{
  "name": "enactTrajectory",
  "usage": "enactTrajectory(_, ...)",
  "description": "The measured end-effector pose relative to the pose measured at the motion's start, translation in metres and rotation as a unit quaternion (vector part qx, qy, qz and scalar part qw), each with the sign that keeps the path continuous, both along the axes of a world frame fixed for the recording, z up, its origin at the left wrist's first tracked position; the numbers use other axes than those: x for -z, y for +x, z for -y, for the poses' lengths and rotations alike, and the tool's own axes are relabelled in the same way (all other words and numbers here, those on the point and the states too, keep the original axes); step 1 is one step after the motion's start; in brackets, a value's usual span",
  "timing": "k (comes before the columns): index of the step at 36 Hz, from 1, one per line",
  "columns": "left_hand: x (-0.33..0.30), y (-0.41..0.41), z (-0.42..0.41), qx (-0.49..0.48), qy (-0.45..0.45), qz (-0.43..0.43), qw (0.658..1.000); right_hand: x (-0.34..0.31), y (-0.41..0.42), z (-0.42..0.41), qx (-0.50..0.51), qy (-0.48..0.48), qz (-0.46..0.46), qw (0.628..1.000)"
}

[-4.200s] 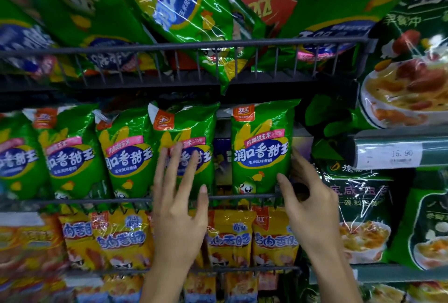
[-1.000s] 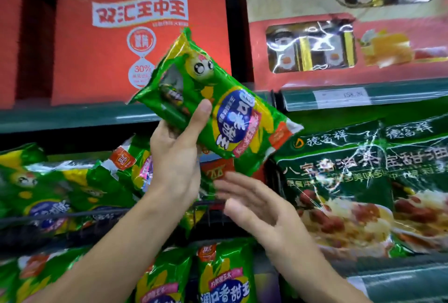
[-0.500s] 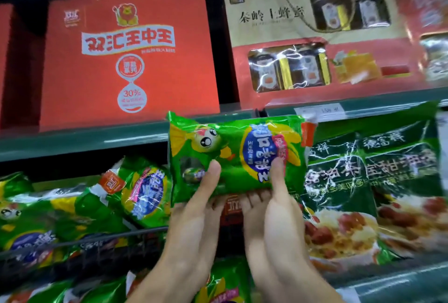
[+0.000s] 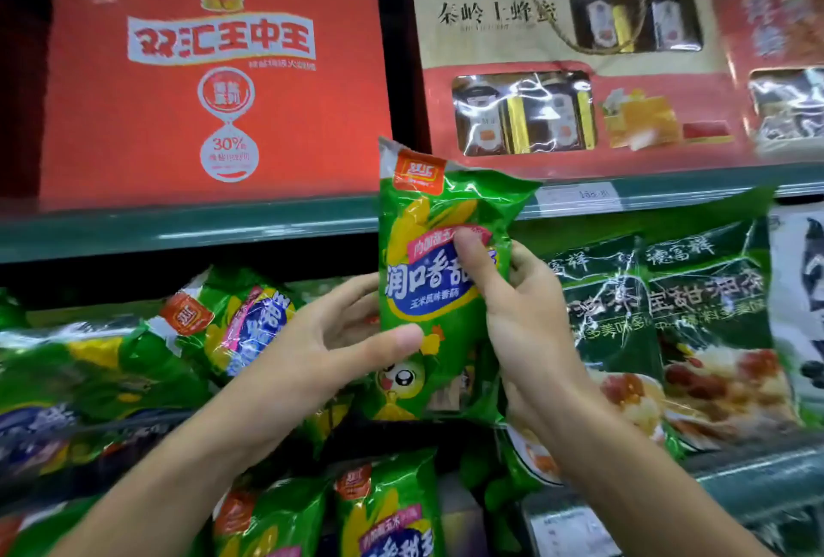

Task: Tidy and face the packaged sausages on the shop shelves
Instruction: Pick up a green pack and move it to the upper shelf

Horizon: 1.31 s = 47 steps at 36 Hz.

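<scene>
A green corn-sausage pack (image 4: 430, 217) stands upright in front of the middle shelf, label facing me, red logo at its top. My right hand (image 4: 521, 311) grips its right side, thumb across the blue label. My left hand (image 4: 339, 347) holds its lower left edge, thumb on the front and fingers behind. More green packs (image 4: 232, 320) lie tumbled on their sides in the wire basket (image 4: 147, 422) to the left. Further upright green packs (image 4: 383, 507) stand on the shelf below.
A large red gift box (image 4: 214, 75) and a beige-and-red honey gift box (image 4: 566, 61) sit on the top shelf (image 4: 178, 228). Dark green packs with a food picture (image 4: 669, 333) fill the shelf on the right. A price tag (image 4: 579, 195) is on the top shelf's edge.
The pack has turned from lying sideways to standing upright, logo at the top. My right thumb has come onto its front; my left hand has shifted to its lower left edge.
</scene>
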<state>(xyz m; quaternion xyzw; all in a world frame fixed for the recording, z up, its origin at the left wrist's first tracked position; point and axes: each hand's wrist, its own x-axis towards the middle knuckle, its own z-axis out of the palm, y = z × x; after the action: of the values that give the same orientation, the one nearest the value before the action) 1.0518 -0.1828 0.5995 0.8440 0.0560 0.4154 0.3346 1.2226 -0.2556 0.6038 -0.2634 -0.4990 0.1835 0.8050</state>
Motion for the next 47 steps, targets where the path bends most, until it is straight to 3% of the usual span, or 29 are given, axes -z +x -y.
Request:
enactTrajectory(5, -0.001, 0.014, 0.000, -0.081, 0.019, 0.057, 0.995, 0.002, 0.005, -0.008, -0.011, -0.027, 0.045, 0.999)
enactTrajectory(11, 0.012, 0.011, -0.015, -0.072, -0.024, 0.120, 0.990, 0.007, 0.020, -0.008, -0.020, -0.026, 0.164, 0.986)
enactTrajectory(17, 0.006, 0.007, -0.023, -0.054, -0.042, 0.164, 0.984, 0.009, 0.035, -0.009, 0.044, -0.032, 0.274, 0.960)
enactTrajectory(24, -0.014, 0.003, -0.026, -0.073, -0.022, 0.073, 0.994, 0.008, 0.044, -0.024, 0.119, 0.019, 0.263, 0.957)
enactTrajectory(34, -0.022, 0.005, -0.031, -0.078, 0.049, 0.200, 0.975, 0.000, 0.041, -0.029, 0.118, 0.071, 0.239, 0.961)
enactTrajectory(39, -0.017, 0.011, -0.036, -0.111, 0.051, 0.210, 0.970, 0.001, 0.046, -0.036, 0.122, 0.040, 0.245, 0.961)
enactTrajectory(47, 0.008, 0.017, -0.048, -0.152, 0.036, 0.158, 0.975, 0.027, 0.057, -0.052, 0.110, -0.056, 0.297, 0.947)
